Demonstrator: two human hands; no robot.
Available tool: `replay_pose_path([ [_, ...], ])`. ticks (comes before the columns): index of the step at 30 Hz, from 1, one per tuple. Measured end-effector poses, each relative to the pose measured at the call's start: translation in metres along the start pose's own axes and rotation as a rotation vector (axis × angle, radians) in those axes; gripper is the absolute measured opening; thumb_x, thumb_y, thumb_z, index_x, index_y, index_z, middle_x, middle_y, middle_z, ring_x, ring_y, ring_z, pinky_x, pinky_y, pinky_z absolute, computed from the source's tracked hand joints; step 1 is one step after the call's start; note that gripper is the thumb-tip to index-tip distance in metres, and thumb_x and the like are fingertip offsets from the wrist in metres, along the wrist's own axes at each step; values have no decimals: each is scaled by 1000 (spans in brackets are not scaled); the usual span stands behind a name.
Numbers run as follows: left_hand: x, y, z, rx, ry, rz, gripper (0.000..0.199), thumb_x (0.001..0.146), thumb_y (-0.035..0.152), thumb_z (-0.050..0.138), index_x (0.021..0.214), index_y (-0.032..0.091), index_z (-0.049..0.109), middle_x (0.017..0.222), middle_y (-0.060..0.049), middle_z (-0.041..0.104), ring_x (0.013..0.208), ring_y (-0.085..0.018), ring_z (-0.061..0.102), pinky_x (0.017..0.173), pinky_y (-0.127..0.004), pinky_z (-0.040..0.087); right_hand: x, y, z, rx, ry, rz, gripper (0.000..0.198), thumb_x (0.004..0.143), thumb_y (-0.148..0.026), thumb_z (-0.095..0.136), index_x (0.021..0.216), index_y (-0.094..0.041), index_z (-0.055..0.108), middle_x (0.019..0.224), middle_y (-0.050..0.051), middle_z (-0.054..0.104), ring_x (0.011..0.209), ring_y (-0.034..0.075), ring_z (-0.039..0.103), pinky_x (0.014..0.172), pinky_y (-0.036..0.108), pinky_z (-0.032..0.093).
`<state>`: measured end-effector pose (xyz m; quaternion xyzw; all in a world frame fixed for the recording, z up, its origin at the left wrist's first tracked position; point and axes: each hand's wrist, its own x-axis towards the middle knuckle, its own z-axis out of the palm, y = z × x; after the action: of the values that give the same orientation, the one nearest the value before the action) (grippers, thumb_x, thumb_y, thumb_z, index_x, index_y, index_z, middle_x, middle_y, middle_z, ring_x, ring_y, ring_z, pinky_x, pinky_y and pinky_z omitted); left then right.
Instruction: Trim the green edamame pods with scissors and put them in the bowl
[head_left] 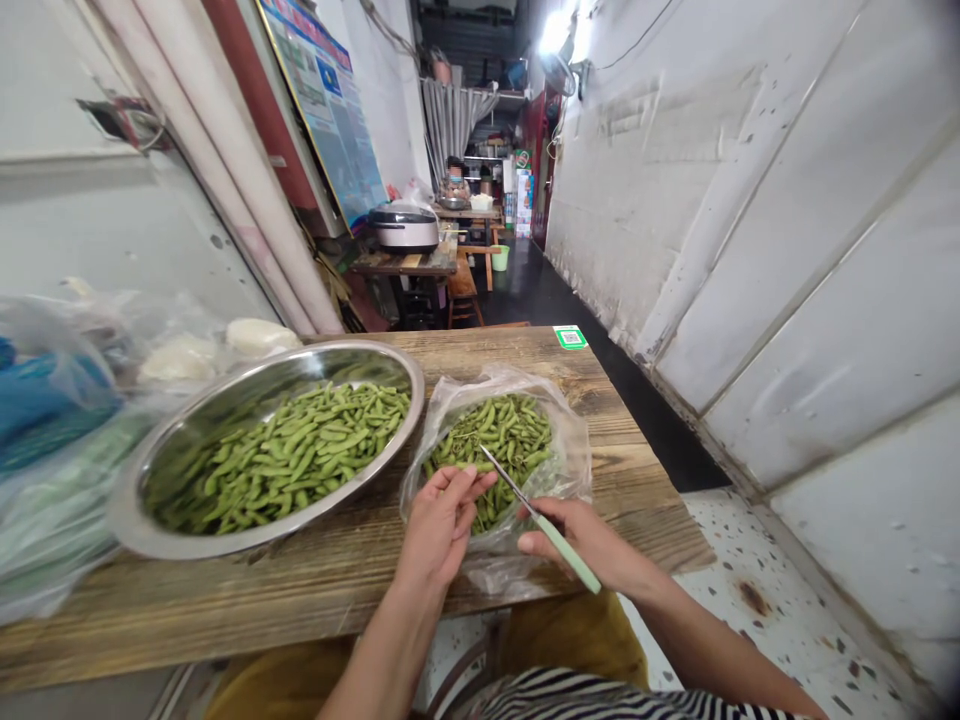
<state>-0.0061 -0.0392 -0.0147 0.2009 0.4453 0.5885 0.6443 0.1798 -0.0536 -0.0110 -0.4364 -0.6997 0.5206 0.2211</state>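
Green soybean pods (504,432) lie in a clear plastic bag (571,440) with its mouth spread wide on the wooden table. Over the bag's near side, my left hand (444,520) pinches a single pod (487,467) between thumb and fingers. My right hand (581,535) grips scissors (559,545) with pale green handles. Their blades point up and left, close to that pod's end; whether they touch it I cannot tell. To the left, a wide steel basin (415,385) holds a large heap of pods.
Plastic bags (60,500) crowd the table's left end. A green QR code sticker (571,337) marks the far right corner of the table (622,430). Farther off, a cooker (405,228) stands on another table. A white wall (750,250) runs along the right.
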Motion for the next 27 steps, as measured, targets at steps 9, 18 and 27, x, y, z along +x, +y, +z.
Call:
replay_pose_path([
  [9, -8, -5, 5, -9, 27, 77, 39, 57, 32, 81, 66, 16, 46, 72, -7, 69, 65, -13, 66, 32, -13, 14, 0, -4, 0, 15, -47, -9, 48, 81, -59, 57, 102, -15, 57, 59, -5, 42, 50, 8, 38, 46, 19, 30],
  [18, -12, -5, 7, 44, 79, 125, 40, 57, 35, 79, 67, 19, 43, 70, -6, 68, 77, -19, 68, 32, -14, 16, -1, -5, -1, -32, 7, -57, 48, 80, -56, 59, 101, -13, 62, 62, -5, 39, 57, 9, 33, 51, 20, 26],
  [27, -15, -4, 8, 74, 53, 111, 40, 56, 35, 78, 65, 19, 43, 62, -4, 66, 59, -14, 63, 33, -14, 14, 4, 1, 2, -15, 78, 8, 40, 72, -53, 69, 69, -14, 59, 55, -5, 38, 53, 8, 32, 49, 20, 26],
])
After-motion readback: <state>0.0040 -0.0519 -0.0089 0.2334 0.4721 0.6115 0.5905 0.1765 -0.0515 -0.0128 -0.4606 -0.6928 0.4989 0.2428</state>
